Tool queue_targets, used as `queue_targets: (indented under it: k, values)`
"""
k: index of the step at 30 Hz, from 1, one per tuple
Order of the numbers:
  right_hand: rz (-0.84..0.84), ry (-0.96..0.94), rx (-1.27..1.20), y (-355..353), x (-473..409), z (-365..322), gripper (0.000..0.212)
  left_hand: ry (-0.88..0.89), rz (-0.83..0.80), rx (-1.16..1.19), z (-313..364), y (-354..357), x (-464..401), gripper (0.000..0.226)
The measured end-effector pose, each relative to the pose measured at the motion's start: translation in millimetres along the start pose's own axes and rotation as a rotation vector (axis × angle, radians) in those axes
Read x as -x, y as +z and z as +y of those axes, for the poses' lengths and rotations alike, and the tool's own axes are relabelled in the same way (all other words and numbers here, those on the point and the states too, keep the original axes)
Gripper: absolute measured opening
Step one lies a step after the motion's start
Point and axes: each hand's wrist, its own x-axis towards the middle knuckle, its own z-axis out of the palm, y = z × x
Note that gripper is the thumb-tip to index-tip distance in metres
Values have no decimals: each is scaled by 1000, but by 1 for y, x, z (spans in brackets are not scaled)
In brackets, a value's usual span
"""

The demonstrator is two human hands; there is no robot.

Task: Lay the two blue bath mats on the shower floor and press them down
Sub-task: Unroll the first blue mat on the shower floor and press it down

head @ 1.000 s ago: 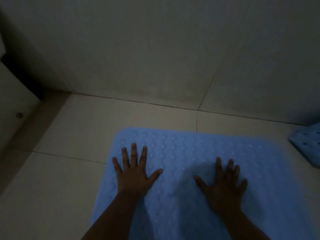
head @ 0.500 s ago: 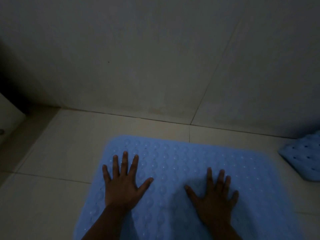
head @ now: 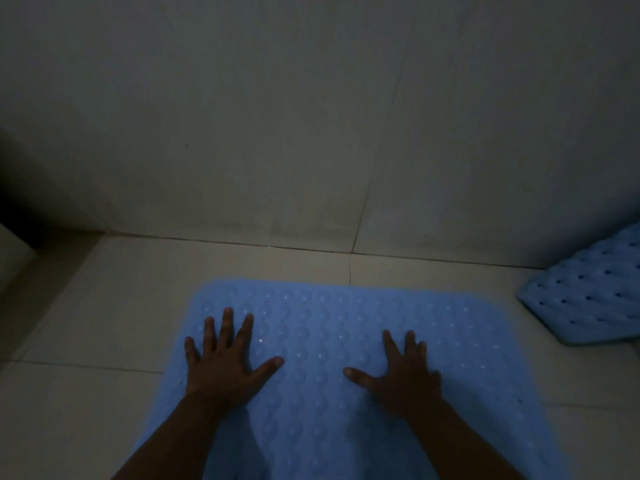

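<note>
The room is dim. The wall (head: 242, 116) is made of big pale tiles with thin joints, and it meets a floor (head: 104, 306) of large light tiles. At the far left, a dark corner (head: 14, 202) lies in shadow.

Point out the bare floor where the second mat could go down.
Bare tile lies left of the flat mat, toward the dark ledge, and in a narrow strip between mat and wall. The right is crowded: the second mat sits there.
</note>
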Motion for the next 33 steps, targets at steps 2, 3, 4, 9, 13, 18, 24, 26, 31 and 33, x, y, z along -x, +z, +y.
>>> queue_targets:
  k: [2,3,4,9,13,18,24,26,31,33]
  values:
    - [-108,-6,-28,-24,-1,-2,138,-4,-79,22,4,-16,0,129]
    - [-152,-18,-36,-35,-1,-2,139,-9,-89,29,7,-26,3,136]
    - [-195,-33,-34,-43,-2,-1,140,-15,-88,30,11,-34,6,136]
    - [-317,-102,-18,-62,0,10,128,-23,-125,-9,35,-55,42,102]
    - [-343,-117,1,-64,3,11,121,-63,-139,-17,46,-67,59,101]
    - [-392,-146,63,-84,3,10,134,-82,-150,-70,52,-92,76,103]
    - [-458,-214,189,-109,-6,-7,133,-136,-131,-55,33,-95,70,95]
    - [-453,-212,254,-122,-9,-20,126,-119,-133,-68,26,-89,66,97]
    - [-515,-151,304,-137,-17,-57,110,-62,-82,-62,10,-80,38,124]
    - [-508,-97,219,-136,-18,-65,112,-57,-54,-37,7,-80,22,111]
